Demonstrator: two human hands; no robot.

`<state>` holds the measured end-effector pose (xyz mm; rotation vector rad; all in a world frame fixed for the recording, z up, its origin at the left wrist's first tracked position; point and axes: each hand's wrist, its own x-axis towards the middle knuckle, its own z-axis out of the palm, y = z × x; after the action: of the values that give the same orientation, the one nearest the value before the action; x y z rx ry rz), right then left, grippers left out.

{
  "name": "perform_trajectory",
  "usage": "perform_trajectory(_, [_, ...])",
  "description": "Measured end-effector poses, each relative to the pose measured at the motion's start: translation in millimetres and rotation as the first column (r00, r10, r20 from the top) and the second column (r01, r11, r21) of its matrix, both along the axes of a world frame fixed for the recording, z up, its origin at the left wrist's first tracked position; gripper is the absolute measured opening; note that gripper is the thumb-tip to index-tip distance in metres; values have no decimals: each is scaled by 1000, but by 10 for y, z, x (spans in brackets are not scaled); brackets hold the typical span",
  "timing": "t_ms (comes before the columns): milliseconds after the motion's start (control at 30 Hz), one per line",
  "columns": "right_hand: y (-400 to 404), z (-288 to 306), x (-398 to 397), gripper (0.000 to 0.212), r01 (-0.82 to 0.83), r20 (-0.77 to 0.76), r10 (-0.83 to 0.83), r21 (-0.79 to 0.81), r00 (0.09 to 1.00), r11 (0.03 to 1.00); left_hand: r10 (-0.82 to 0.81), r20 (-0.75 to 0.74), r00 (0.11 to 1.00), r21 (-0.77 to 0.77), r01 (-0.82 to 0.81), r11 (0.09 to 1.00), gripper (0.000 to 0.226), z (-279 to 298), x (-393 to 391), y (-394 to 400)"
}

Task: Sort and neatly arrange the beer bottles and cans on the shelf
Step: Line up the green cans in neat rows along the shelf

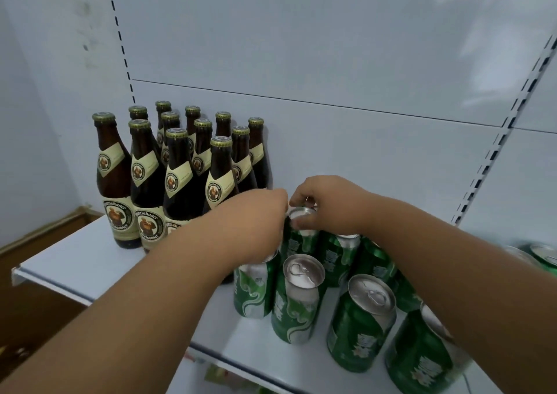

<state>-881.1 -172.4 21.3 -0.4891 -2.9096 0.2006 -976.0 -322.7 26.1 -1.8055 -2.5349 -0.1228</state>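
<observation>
2 hands of mine reach over the white shelf [75,261] toward the back of the green can cluster. My right hand [328,203] curls its fingers [301,196] round the silver top of 1 green can [297,234] standing in the rear row, thumb at the near rim, so it holds that can from above. My left hand [259,221] lies just beside it on the left, touching the same can's side or the next can's top; its fingers are hidden behind the hand, so I cannot tell whether they grip anything.

Nearer to me stand more green cans upright: 1 with a pull tab showing [297,300] in the middle, another [361,321] to its right, 1 half under my left wrist [253,291]. At the far right edge another can [545,258] is partly cut off.

On the left of the shelf, the brown beer bottles [168,170] stand upright in tidy rows against the back panel [361,62], 12 caps visible, labels facing forward.
</observation>
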Motion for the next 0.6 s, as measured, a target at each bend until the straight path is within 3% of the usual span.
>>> perform_trajectory(133, [-278, 61, 43, 19, -123, 40, 129, -128, 991, 984, -29, 311, 950, 365, -91, 927, 28, -354, 43, -382])
perform_trajectory(267, [-467, 12, 27, 21, -147, 114, 166, -156, 980, 977, -159, 548, 822, 617, -268, 739, 40, -747, 50, -460])
perform_trajectory(367, [-551, -31, 0, 30, -130, 96, 144, -140, 985, 982, -228, 681, 696, 664, -454, 594, 41, -1001, 84, -500])
perform_trajectory(433, [-596, -55, -34, 39, -99, 100, 108, -87, 989, 991, -286, 725, 626, 658, -507, 557, 46, -1186, 126, -529])
perform_trajectory(500, [-650, -71, -81, 46, -73, 120, 77, -43, 990, 996, -307, 720, 622, 666, -495, 558, 58, -1358, 163, -570])
perform_trajectory(600, [-735, -75, -148, 50, -38, 165, 40, -10, 985, 999, -195, 696, 691, 635, -465, 617, 63, -1549, 144, -594])
